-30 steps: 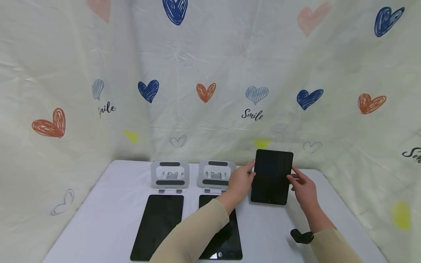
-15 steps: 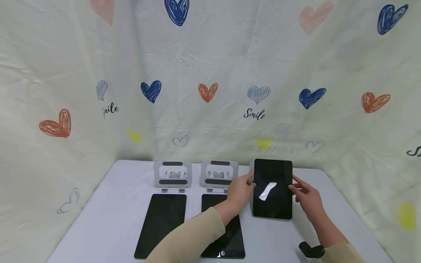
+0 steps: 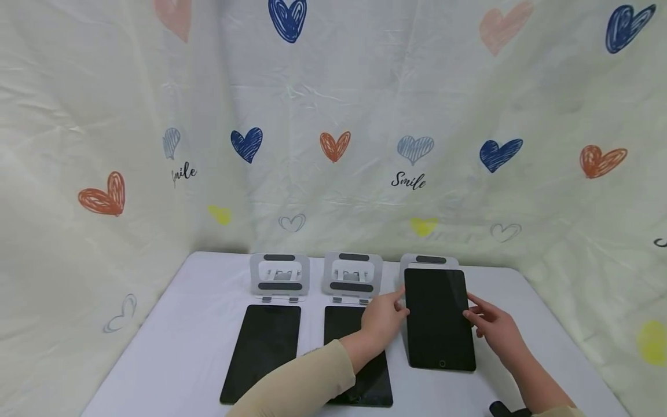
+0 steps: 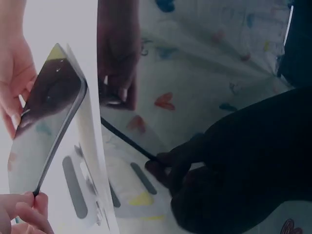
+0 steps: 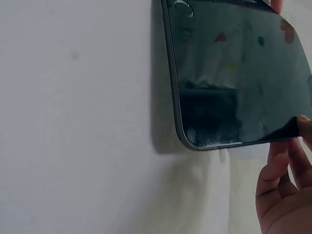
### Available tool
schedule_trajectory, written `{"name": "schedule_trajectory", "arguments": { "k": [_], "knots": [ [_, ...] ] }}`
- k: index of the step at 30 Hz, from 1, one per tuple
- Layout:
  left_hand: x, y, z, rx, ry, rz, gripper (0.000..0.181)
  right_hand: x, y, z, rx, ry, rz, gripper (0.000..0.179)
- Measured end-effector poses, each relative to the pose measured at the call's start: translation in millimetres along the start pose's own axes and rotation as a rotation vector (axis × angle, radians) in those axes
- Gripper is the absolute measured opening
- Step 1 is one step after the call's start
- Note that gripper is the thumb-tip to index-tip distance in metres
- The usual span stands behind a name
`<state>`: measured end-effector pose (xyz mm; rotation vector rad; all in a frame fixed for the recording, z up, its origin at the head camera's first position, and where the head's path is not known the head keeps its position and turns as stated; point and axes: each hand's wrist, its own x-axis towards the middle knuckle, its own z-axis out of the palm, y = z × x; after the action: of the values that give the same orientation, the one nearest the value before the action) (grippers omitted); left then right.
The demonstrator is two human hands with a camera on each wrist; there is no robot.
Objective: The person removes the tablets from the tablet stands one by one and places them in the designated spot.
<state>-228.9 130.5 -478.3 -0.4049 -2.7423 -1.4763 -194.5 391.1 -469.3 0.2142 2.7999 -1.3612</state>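
Observation:
A black tablet (image 3: 440, 318) is held between both hands, its dark screen facing up and tilted. My left hand (image 3: 383, 315) pinches its left edge with thumb and fingers, and the right hand (image 3: 495, 324) pinches the opposite edge. Behind the tablet stands a grey tablet stand (image 3: 429, 260), mostly covered by it. In the right wrist view the tablet's near corner (image 5: 195, 131) hangs over the white table, casting a shadow. The left wrist view shows the tablet (image 4: 48, 107) edge-on, the left hand (image 4: 29, 212) at its lower corner.
Two more grey stands, one at left (image 3: 279, 275) and one in the middle (image 3: 352, 275), line the table's back. Before them lie a left tablet (image 3: 263, 350) and a middle tablet (image 3: 372, 376), the latter partly under the left forearm. A heart-printed curtain (image 3: 365, 226) hangs behind the table.
Both hands have lowered the tablet toward the front of the table and tilted it flatter. The top of the right-hand stand now shows behind it. The head view has shifted slightly.

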Motion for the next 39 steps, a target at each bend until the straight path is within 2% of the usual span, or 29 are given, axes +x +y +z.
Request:
{"name": "schedule_trajectory", "arguments": {
  "k": [6, 9, 15, 19, 22, 31, 35, 39],
  "knots": [
    [-10.2, 4.3, 2.2, 0.059, -0.059, -0.025, 0.064, -7.1, 8, -4, 0.037, -0.066, 0.022, 0.070],
    [-12.7, 5.0, 4.3, 0.120, -0.099, -0.042, 0.068, -9.4, 13, -6, 0.051, -0.093, 0.043, 0.071],
    [-14.4, 5.3, 10.7, 0.277, -0.184, -0.077, 0.071, -12.9, 18, -9, 0.050, -0.135, 0.078, 0.069],
    [-14.5, 4.4, 15.7, 0.416, -0.209, -0.068, 0.071, -14.4, 20, -10, 0.062, -0.164, 0.108, 0.068],
    [-15.3, 4.1, 18.1, 0.482, -0.232, -0.079, 0.067, -15.9, 22, -9, 0.066, -0.179, 0.124, 0.069],
    [-17.7, 9.3, 18.7, 0.568, -0.320, -0.162, 0.057, -20.6, 23, -3, 0.075, -0.205, 0.199, 0.066],
    [-19.3, 14.3, 16.9, 0.617, -0.342, -0.180, 0.052, -20.3, 24, -1, 0.075, -0.210, 0.213, 0.064],
    [-20.0, 20.0, 16.6, 0.673, -0.374, -0.173, 0.047, -18.9, 27, -2, 0.074, -0.219, 0.212, 0.063]
  ]
}}
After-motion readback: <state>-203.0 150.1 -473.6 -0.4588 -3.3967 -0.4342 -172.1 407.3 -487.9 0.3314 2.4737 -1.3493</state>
